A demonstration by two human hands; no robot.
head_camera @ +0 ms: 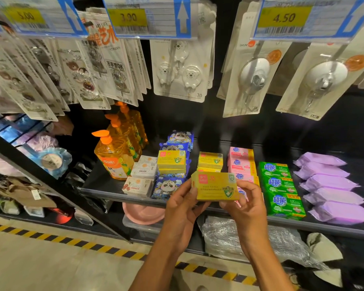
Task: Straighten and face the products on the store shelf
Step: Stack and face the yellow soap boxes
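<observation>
The box [215,186] held between the left hand [182,208] and the right hand [247,206] is yellow, with a green-and-white shield and a small pink square. Beyond it, more yellow boxes [171,161] carry the same green shield. Right of the right hand are pink packs [241,162], green packs [282,187] with blue-and-white lettering, then plain lilac packets [332,185]. Left of the left hand are blue packs [168,186] printed with a panda, white boxes [138,185] and orange bottles [114,156]. Below the hands, the floor tape [51,238] is striped yellow and black.

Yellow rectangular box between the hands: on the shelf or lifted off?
Lifted off: the left hand and right hand pinch the yellow rectangular box at its ends, clear of the black shelf.
</observation>
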